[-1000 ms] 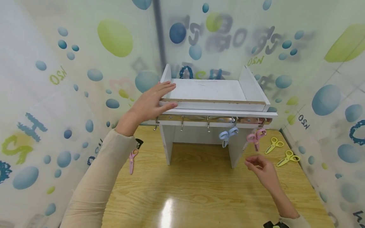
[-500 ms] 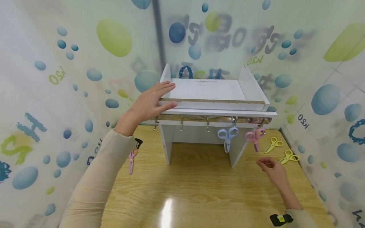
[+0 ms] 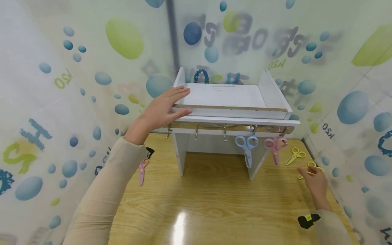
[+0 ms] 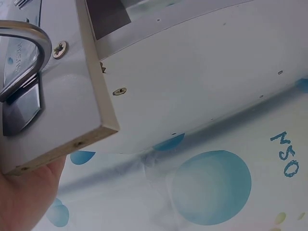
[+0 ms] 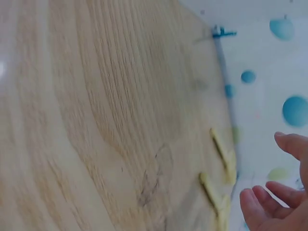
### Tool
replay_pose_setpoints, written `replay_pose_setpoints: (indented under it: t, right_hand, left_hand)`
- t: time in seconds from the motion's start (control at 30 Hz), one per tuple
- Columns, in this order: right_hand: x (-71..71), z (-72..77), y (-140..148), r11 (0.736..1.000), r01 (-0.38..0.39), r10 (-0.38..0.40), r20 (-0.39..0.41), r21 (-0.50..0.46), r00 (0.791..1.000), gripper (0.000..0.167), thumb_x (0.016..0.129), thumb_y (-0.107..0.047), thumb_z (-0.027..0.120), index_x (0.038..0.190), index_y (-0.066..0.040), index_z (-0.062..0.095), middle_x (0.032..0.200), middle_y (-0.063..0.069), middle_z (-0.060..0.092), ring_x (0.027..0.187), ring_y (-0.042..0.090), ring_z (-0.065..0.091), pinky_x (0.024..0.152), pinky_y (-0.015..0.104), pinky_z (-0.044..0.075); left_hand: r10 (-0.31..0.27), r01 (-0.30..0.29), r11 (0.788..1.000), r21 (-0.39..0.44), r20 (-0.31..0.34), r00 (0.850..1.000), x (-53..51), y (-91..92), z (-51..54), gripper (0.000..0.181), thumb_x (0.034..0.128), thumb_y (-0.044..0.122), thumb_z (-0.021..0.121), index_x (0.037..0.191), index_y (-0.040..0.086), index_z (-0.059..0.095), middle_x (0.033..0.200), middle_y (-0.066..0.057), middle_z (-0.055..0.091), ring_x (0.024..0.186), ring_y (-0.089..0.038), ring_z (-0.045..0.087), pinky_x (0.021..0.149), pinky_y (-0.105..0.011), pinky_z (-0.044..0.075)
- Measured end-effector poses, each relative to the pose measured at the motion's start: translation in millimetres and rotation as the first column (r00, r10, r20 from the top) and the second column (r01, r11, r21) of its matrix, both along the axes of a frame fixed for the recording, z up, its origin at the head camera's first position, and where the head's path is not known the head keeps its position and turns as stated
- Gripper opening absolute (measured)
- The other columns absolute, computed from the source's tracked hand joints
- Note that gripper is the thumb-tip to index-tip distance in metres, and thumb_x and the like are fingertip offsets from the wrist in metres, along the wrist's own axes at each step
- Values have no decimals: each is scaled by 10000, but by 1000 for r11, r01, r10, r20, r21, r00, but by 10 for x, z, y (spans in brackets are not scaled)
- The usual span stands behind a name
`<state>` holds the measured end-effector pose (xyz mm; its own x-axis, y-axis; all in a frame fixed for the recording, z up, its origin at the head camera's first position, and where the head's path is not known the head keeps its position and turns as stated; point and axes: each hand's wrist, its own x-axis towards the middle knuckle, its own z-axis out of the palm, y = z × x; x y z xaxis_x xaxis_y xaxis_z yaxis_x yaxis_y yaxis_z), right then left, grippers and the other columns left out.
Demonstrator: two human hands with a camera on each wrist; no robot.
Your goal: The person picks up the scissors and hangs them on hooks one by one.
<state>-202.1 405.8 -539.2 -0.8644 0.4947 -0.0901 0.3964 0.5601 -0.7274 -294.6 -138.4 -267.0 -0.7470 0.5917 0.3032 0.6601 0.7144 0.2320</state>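
My left hand rests on the front left corner of a white shelf, fingers spread over its edge. In the left wrist view, part of that hand shows beyond the board's end, near a metal hook. Blue scissors and pink scissors hang from the hooks at right. On the table lie two yellow scissors, the farther pair uncovered and the nearer pair partly behind my right hand. The right wrist view shows that hand's thumb and fingers apart, holding nothing.
Another pair of pink scissors lies on the wooden table left of the shelf, partly behind my left sleeve. Several hooks line the shelf's front rail. Patterned walls stand close behind and at both sides.
My right hand has moved right, from below the hanging pink scissors to the nearer yellow scissors. The hanging scissors have swung and now hang straighter. The left hand stays on the shelf.
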Motion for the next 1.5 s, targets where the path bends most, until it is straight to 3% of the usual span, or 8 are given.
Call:
replay_pose_setpoints:
  t: [0.1, 0.3, 0.4, 0.83, 1.2, 1.3, 1.37, 1.5]
  right_hand:
    - [-29, -34, 100, 999, 45, -44, 48, -22, 998, 767, 1001, -459, 520, 1451, 141, 364, 1434, 381, 418, 1280, 512, 451, 1020, 594, 428]
    - [-71, -155, 305, 998, 68, -67, 139, -2, 988, 609, 958, -499, 579, 741, 67, 639, 613, 128, 553, 638, 253, 514, 620, 357, 444]
    - [-101, -192, 358, 999, 2, -9, 189, 36, 982, 587, 962, -479, 576, 559, -52, 591, 501, -34, 487, 547, 143, 466, 555, 281, 390]
    - [-113, -131, 354, 971, -113, 61, 240, 209, 969, 536, 946, -377, 591, 566, 0, 632, 612, 130, 609, 639, 279, 585, 516, 336, 448]
    - [-133, -216, 514, 1000, 12, -7, 189, -28, 982, 393, 897, -238, 641, 688, 92, 678, 604, 155, 658, 600, 248, 645, 583, 343, 539]
    - [-94, -247, 534, 926, 137, -82, 167, -352, 983, 311, 915, -140, 645, 618, -52, 667, 542, -22, 625, 512, 64, 606, 526, 208, 533]
    - [-60, -266, 534, 809, 208, -143, 159, -549, 977, 302, 919, -68, 646, 624, -130, 636, 572, -80, 611, 524, 27, 615, 544, 174, 558]
    - [18, -254, 532, 679, 230, -168, 158, -697, 973, 345, 938, -33, 624, 629, -185, 642, 626, -102, 623, 598, 21, 624, 612, 161, 572]
  left_hand:
    - [-3, 3, 1000, -2, -1, 1000, -13, 9, 5, 843, 946, 723, 412, 1572, 164, 331, 1643, -54, 303, 1550, -229, 218, 1283, -436, 155]
    - [0, 0, 1000, -10, 3, 1000, -13, 15, 12, 849, 943, 726, 415, 1571, 161, 333, 1645, -58, 298, 1551, -236, 215, 1281, -447, 157]
    - [5, -5, 1000, -11, 15, 1000, 12, 6, 21, 824, 953, 690, 446, 1572, 157, 331, 1647, -65, 293, 1553, -243, 207, 1280, -456, 153]
    - [1, -1, 1000, -3, 13, 1000, 21, 10, 14, 830, 951, 701, 434, 1571, 160, 331, 1643, -66, 302, 1552, -245, 209, 1281, -452, 153]
    - [14, -14, 1000, -5, 2, 1000, 22, 20, 25, 806, 957, 676, 457, 1573, 171, 330, 1646, -64, 294, 1552, -256, 210, 1275, -466, 172]
    - [14, -14, 1000, -6, 7, 1000, 23, 19, 26, 799, 961, 663, 466, 1573, 169, 329, 1647, -66, 291, 1550, -268, 210, 1273, -473, 174]
    - [14, -14, 1000, -10, 10, 1000, 24, 18, 30, 793, 963, 654, 474, 1574, 171, 327, 1649, -65, 288, 1551, -270, 207, 1274, -474, 172]
    - [9, -9, 1000, -7, 12, 1000, 24, 16, 32, 780, 969, 634, 485, 1573, 167, 329, 1646, -66, 295, 1551, -256, 210, 1278, -462, 163]
